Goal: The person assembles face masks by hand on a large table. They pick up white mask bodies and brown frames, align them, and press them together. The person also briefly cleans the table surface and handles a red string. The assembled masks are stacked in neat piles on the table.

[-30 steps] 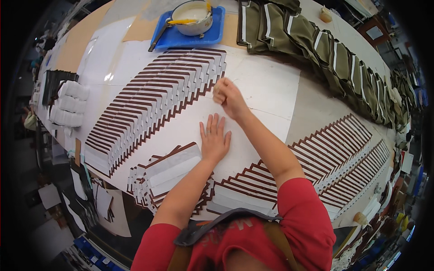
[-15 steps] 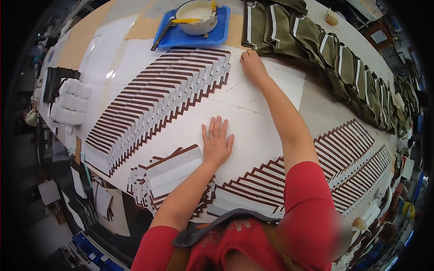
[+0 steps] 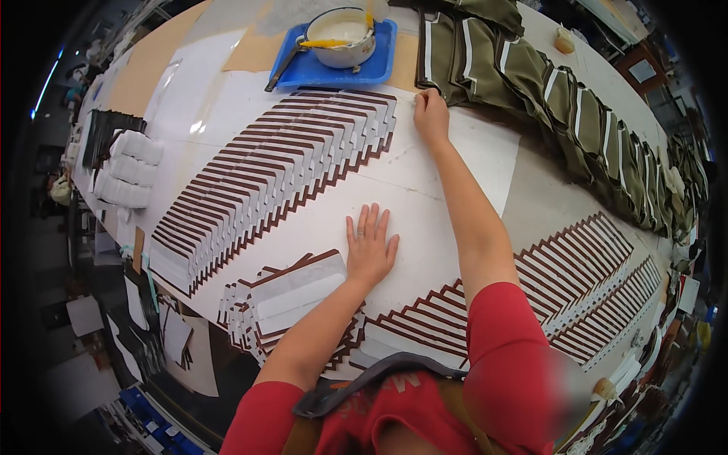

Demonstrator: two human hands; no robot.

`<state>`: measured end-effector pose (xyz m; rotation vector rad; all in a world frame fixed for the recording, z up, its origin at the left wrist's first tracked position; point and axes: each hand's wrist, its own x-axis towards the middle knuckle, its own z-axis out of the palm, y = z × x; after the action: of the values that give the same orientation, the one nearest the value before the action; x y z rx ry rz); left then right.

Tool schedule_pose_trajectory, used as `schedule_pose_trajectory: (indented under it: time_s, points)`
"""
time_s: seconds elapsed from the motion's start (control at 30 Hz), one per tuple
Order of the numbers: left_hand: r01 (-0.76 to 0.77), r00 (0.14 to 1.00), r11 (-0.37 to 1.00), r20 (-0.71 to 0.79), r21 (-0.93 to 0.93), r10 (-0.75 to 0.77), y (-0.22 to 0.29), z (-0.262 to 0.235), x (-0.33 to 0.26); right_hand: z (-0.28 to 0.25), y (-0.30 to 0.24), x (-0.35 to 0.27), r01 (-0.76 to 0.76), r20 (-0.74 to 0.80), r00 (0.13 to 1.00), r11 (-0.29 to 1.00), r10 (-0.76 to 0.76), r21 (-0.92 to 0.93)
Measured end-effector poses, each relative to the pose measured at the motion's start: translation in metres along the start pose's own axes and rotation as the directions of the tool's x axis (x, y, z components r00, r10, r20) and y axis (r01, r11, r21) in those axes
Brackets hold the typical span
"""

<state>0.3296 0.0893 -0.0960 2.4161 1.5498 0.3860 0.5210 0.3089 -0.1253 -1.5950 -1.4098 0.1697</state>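
The left hand [image 3: 371,250] lies open, palm down on the pale bench [image 3: 425,193], probably bracing the reach of the other arm. The right hand [image 3: 431,117] has its fingers curled at the near corner of overlapping olive-green fabric pieces with white edge strips [image 3: 523,68]; whether it touches or grips anything, I cannot tell. Left of it, white panels with dark brown edges [image 3: 273,167] overlap stepwise, seemingly so that every edge stays exposed. Beyond and left of that hand, a blue plastic tray [image 3: 387,54] carries a white enamel pot [image 3: 345,54], likely to catch drips. The olive heap blocks the way beyond the right hand; the left forearm partly covers a loose stack of white, brown-edged panels [image 3: 299,292].
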Motion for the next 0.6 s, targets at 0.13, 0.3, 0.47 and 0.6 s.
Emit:
schedule_pose_trajectory:
  time_s: [0.13,0.3,0.47,0.6]
  points:
    - [0.006,1.000,1.000,0.016,0.012,-0.006,0.002,-0.001,0.001,-0.001,0.007,0.000,-0.193,0.011,0.978,0.894,0.207,0.405]
    - [-0.002,1.000,1.000,0.006,0.020,0.002,0.001,0.001,0.000,-0.013,0.006,-0.004,-0.406,0.223,0.840,0.301,0.494,0.863]
    - [-0.007,1.000,1.000,0.014,0.020,0.007,0.002,0.001,0.001,-0.047,0.020,-0.017,-0.175,0.339,0.778,-0.335,0.529,0.926]
    - [0.000,1.000,0.999,0.019,0.035,-0.001,0.000,0.002,-0.001,-0.101,0.020,-0.030,-0.147,0.418,0.695,-0.453,0.586,0.879]
